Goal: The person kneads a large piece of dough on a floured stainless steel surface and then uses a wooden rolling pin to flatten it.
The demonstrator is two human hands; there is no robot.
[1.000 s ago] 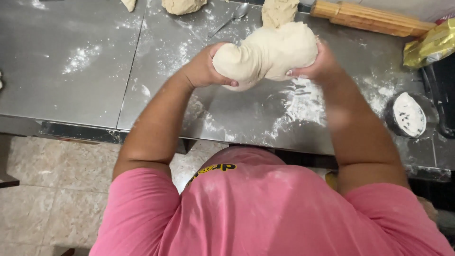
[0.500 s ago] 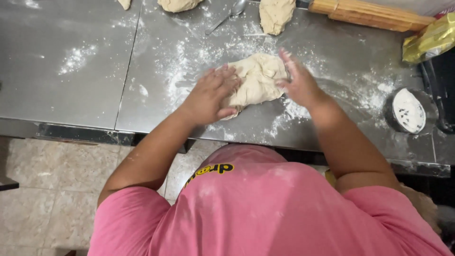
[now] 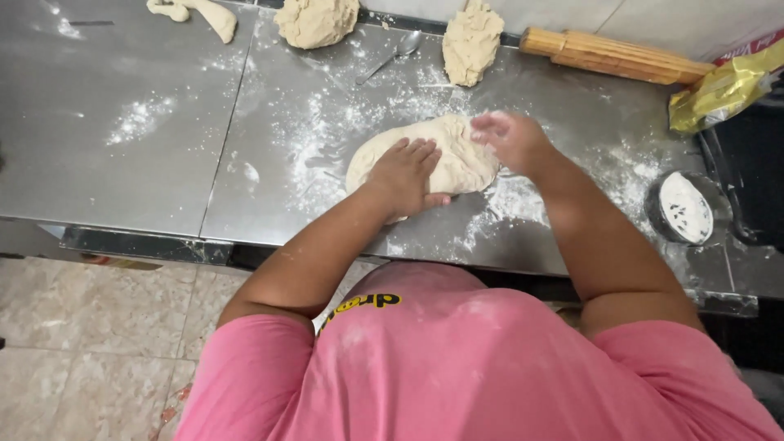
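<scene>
A large pale lump of dough [image 3: 457,151] lies flattened on the floured steel table [image 3: 147,171]. My left hand [image 3: 406,174] presses flat on its near left side, fingers spread. My right hand [image 3: 510,139] hovers over the dough's right edge, blurred, fingers loosely apart; I cannot tell whether it touches the dough. Neither hand grips anything.
At the table's far edge lie three other pieces of dough [image 3: 318,20], [image 3: 471,41], [image 3: 196,11], a spoon [image 3: 396,53] and a wooden rolling pin [image 3: 621,55]. A yellow bag [image 3: 723,90] sits at the right, and a small round bowl of flour [image 3: 684,208] is nearer me.
The dough was held up in both hands, then put down on the table. Now my left hand presses it flat and my right hand has lifted off to its right edge.
</scene>
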